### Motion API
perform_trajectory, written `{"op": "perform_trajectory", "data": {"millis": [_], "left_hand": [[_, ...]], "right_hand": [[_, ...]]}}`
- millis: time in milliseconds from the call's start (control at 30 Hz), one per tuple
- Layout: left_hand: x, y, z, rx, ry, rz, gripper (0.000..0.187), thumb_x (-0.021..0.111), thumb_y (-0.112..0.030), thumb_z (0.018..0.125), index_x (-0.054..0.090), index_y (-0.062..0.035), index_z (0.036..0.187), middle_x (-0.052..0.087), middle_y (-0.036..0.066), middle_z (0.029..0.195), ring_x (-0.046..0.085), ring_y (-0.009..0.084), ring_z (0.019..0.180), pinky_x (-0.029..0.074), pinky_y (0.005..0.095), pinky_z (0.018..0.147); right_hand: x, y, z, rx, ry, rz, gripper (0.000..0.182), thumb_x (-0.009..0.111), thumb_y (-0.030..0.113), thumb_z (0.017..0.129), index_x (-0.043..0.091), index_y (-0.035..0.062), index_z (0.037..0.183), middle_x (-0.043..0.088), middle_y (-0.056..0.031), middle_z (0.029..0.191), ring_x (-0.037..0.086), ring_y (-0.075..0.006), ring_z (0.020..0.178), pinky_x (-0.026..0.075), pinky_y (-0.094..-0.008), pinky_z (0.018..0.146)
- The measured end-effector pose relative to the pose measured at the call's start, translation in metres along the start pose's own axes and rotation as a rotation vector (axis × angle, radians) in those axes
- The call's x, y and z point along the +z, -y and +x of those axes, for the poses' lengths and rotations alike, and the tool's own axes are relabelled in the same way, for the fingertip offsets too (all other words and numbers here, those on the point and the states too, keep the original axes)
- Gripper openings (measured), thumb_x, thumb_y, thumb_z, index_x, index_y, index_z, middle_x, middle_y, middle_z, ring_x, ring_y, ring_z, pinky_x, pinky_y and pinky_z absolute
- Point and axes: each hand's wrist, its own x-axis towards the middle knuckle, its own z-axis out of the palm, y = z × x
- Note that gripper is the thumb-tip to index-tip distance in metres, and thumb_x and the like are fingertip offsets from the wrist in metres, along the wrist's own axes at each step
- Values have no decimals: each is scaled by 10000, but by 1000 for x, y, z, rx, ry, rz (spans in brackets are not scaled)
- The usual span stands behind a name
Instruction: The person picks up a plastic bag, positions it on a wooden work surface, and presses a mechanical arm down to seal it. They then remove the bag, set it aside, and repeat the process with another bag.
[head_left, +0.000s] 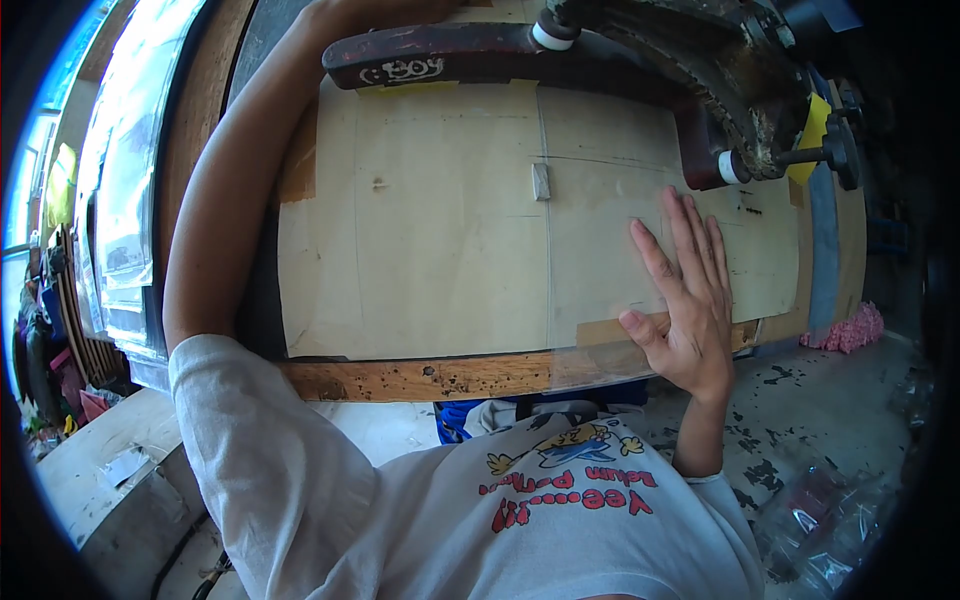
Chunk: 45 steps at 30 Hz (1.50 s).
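My right hand (690, 300) lies flat, fingers apart, near the right front of a pale wooden board (430, 230). Under and beside its thumb is a brown tape strip (605, 332), and a clear plastic sheet (590, 372) overhangs the board's front edge there. A small grey block (541, 182) sits on the board, left of my right fingers, next to pencil lines. My left arm reaches along the board's left side. At the top edge my left hand (385, 10) is partly cut off behind a dark red metal frame (450, 62), its fingers hidden.
A dark, worn metal machine arm (700, 70) with a black knob (842, 150) stands over the back right. Stacked clear sheets (130, 200) are at the left. A wooden table edge (430, 380) runs along the front. A pink bundle (850, 328) lies at right.
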Motion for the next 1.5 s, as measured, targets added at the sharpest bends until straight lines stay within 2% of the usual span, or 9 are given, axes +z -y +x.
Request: {"op": "perform_trajectory", "data": {"millis": [700, 867, 933, 1000, 1033, 1133, 1300, 1367, 1500], "left_hand": [[5, 3, 0, 17, -38, -2, 313, 539, -156, 966, 736, -206, 1204, 625, 158, 907, 643, 348, 819, 498, 453, 720], [22, 18, -2, 121, -140, 84, 201, 616, -66, 929, 729, -55, 1094, 697, 160, 1005, 684, 347, 913, 529, 473, 779], [15, 11, -5, 63, -132, 88, 344, 594, -126, 942, 724, -243, 1239, 605, 129, 871, 639, 309, 810, 524, 439, 756], [-5, 12, -5, 10, -70, -23, 320, 616, -83, 920, 747, -199, 1187, 617, 117, 848, 647, 301, 808, 527, 431, 770], [-25, 2, -5, -95, -28, -100, 123, 639, -31, 904, 733, -16, 982, 682, 147, 938, 671, 303, 865, 530, 396, 789], [-73, 8, -18, -211, 8, -210, 142, 629, 2, 902, 737, -24, 990, 686, 116, 910, 673, 248, 888, 523, 361, 827], [-172, -18, -61, -535, 559, 135, 155, 649, -90, 908, 771, -106, 1001, 748, 80, 998, 689, 203, 960, 531, 383, 904], [-195, -74, -87, -731, 480, 205, 132, 655, -61, 888, 755, -99, 965, 741, 86, 941, 697, 200, 901, 554, 373, 829], [-181, -211, -132, -525, 276, -153, 146, 609, 46, 906, 695, -58, 958, 720, 90, 865, 698, 192, 729, 553, 332, 604]], "right_hand": [[4, 55, -13, -27, 105, 126, 403, 635, 411, 914, 644, 479, 1311, 270, -115, 1656, 212, -438, 1515, 76, -754, 1161], [4, 59, -15, -30, 87, 102, 360, 584, 469, 954, 646, 477, 1309, 272, -116, 1653, 212, -421, 1519, 104, -742, 1162], [7, 57, -19, -82, 9, 182, 335, 607, 460, 944, 684, 435, 1270, 395, -115, 1590, 325, -376, 1484, 130, -713, 1172], [1, 44, -29, -185, 0, 314, 321, 624, 442, 939, 709, 396, 1245, 477, -110, 1538, 396, -353, 1453, 143, -692, 1181], [-5, 39, -32, -165, -68, 412, 283, 649, 369, 943, 744, 292, 1198, 599, -109, 1418, 492, -328, 1384, 225, -632, 1185], [-11, 8, -48, -31, -178, 424, 257, 649, 280, 952, 753, 174, 1161, 637, -121, 1364, 522, -334, 1347, 333, -547, 1156], [-21, -31, -63, 119, -270, 342, 228, 639, 217, 955, 750, 75, 1094, 664, -119, 1318, 545, -343, 1302, 413, -461, 1097], [-18, -37, -63, 133, -293, 345, 221, 635, 223, 958, 754, 76, 1073, 675, -104, 1301, 551, -333, 1294, 422, -447, 1088], [-13, -38, -61, 137, -342, 336, 214, 633, 232, 959, 758, 89, 1059, 686, -75, 1284, 564, -310, 1273, 433, -435, 1072]]}}
